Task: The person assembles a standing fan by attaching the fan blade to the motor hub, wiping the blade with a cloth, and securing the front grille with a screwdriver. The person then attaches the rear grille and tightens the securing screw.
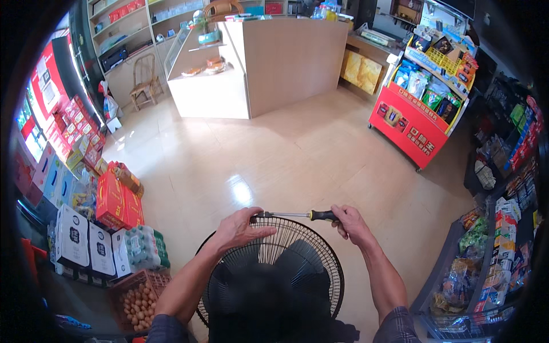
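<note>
A black-and-yellow-handled screwdriver (321, 215) lies level above the fan's top edge, its metal shaft pointing left. My right hand (351, 224) is closed around the end of its handle. At the shaft's tip is a small dark piece on the rim of the black wire fan guard (337, 263). My left hand (243, 228) grips the guard's upper rim beside that tip, fingers curled at the top and thumb lying toward the wires. Dark fan blades (300, 260) show behind the wires. A dark blurred shape hides the fan's lower middle.
To the left stand a crate of eggs (117, 291), shrink-wrapped bottles (150, 244), white cartons (73, 237) and red boxes (111, 200). Snack shelves (477, 274) line the right. Ahead are a wooden counter (291, 68), a red display cart (409, 123) and a chair (146, 83).
</note>
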`<state>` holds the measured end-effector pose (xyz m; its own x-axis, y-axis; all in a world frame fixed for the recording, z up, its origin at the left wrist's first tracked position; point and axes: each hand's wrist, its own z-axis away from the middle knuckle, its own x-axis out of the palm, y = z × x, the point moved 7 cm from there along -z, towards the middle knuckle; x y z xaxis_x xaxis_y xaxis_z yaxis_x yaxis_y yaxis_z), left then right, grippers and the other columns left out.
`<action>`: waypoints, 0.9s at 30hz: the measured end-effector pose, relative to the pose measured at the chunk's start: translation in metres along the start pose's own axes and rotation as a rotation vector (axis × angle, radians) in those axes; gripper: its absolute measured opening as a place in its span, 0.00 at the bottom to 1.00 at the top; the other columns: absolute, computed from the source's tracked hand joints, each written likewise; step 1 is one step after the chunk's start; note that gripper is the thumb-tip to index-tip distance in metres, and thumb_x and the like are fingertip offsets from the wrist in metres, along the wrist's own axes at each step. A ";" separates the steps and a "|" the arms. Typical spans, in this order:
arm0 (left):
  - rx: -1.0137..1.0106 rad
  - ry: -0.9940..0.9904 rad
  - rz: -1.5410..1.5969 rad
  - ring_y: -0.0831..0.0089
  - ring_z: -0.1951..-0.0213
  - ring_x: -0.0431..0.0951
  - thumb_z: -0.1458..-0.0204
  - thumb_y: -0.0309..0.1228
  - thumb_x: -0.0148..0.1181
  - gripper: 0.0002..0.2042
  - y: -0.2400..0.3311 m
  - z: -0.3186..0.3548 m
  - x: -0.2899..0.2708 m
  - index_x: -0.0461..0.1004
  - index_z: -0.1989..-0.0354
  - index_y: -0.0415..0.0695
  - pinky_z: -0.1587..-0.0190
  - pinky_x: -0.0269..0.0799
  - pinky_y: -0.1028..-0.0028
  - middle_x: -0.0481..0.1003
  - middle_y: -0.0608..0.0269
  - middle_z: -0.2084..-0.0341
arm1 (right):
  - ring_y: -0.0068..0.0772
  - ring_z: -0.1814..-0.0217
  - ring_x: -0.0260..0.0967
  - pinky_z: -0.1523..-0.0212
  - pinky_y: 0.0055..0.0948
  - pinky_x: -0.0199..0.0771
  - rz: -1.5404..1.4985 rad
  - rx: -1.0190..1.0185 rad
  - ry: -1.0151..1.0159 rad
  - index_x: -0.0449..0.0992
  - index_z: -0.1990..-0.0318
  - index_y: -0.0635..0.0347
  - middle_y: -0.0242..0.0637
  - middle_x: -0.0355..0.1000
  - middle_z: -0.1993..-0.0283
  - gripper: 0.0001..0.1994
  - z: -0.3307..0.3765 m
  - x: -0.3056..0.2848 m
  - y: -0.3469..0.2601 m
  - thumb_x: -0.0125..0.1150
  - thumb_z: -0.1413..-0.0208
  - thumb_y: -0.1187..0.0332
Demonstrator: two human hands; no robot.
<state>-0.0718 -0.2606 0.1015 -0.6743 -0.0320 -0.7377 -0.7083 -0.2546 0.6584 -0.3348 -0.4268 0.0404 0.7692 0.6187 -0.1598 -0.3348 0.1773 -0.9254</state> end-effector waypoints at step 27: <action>-0.113 -0.046 0.416 0.79 0.77 0.72 0.46 0.36 0.60 0.14 -0.045 -0.051 0.020 0.81 0.72 0.35 0.71 0.68 0.73 0.76 0.64 0.81 | 0.27 0.69 0.73 0.67 0.27 0.79 -0.169 -0.366 0.147 0.66 0.52 0.63 0.39 0.71 0.63 0.17 -0.002 0.002 -0.020 0.53 0.35 0.56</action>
<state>-0.0430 -0.2989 0.0501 -0.9081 -0.1114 -0.4037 -0.3484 -0.3337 0.8759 -0.3256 -0.4311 0.0580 0.8750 0.4837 -0.0181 -0.0023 -0.0332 -0.9994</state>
